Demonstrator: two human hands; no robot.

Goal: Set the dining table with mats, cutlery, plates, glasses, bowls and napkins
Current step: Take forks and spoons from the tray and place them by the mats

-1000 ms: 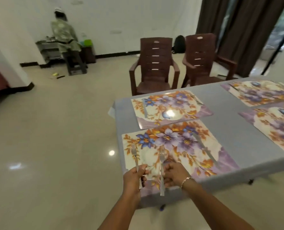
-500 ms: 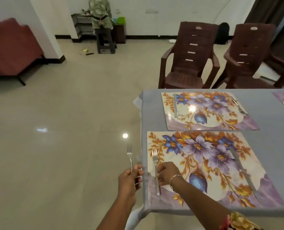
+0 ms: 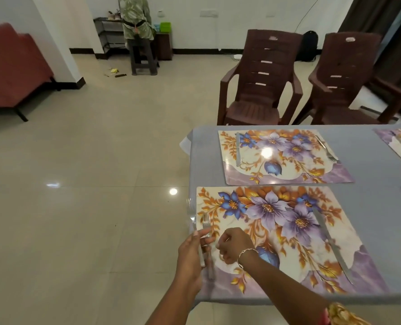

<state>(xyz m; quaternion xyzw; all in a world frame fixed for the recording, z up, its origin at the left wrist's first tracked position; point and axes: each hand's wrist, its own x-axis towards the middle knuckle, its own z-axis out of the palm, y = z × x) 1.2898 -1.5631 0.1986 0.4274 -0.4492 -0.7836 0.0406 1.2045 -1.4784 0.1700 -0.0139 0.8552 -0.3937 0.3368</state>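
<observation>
Steel cutlery stage: our left hand (image 3: 190, 254) grips a spare fork (image 3: 191, 214); our right hand (image 3: 235, 245) curls beside the laid fork (image 3: 206, 222), contact unclear. Next, we judge, the spare goes to another mat.

Right wrist — thin silver bracelet (image 3: 247, 251); floral yellow sleeve (image 3: 342, 315).

Near mat (image 3: 277, 245) at bench (image 3: 370, 181) near-left corner, far mat (image 3: 286, 160) behind. Near fork (image 3: 206, 222) on near mat's left, near knife (image 3: 330, 242) on right; spare fork (image 3: 191, 214) over bench left edge. Far knife (image 3: 238, 148) left on far mat, far fork (image 3: 327, 148) right. Chairs (image 3: 260, 78) behind far edge.
</observation>
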